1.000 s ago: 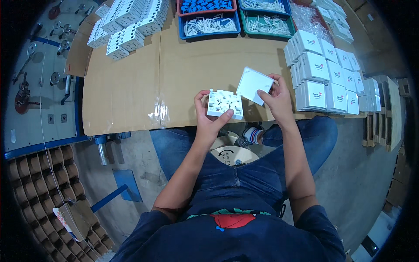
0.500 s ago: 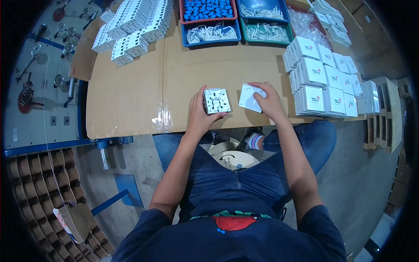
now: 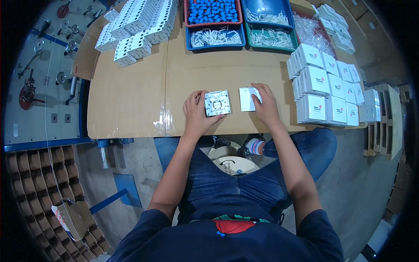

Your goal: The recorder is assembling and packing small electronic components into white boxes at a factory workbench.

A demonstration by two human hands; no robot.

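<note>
My left hand (image 3: 196, 115) is closed round the left side of a square white plastic box base (image 3: 217, 103), its thumb along the near edge. The base's inner face is up, with moulded clips and a round-cornered shape in the middle. To the right, a short gap away, is a flat square white cover (image 3: 247, 100). My right hand (image 3: 267, 108) grips the cover by its right side, thumb on top. Those fingers partly hide its far right corner. Both pieces are low over the cardboard or resting on it; I cannot tell which.
Stacked white boxes with printed lids (image 3: 315, 83) stand at the right, and stacked white bases (image 3: 139, 26) at the far left. At the back are a red bin of blue parts (image 3: 213, 12), blue bins (image 3: 217, 38) and a green bin (image 3: 271, 38) of white sticks. Cardboard (image 3: 126, 100) covers the table.
The cover has turned from a slant to nearly square with the table, and my right hand has shifted with it. My left hand's fingers have moved slightly on the base. The whole view has shifted a little.
</note>
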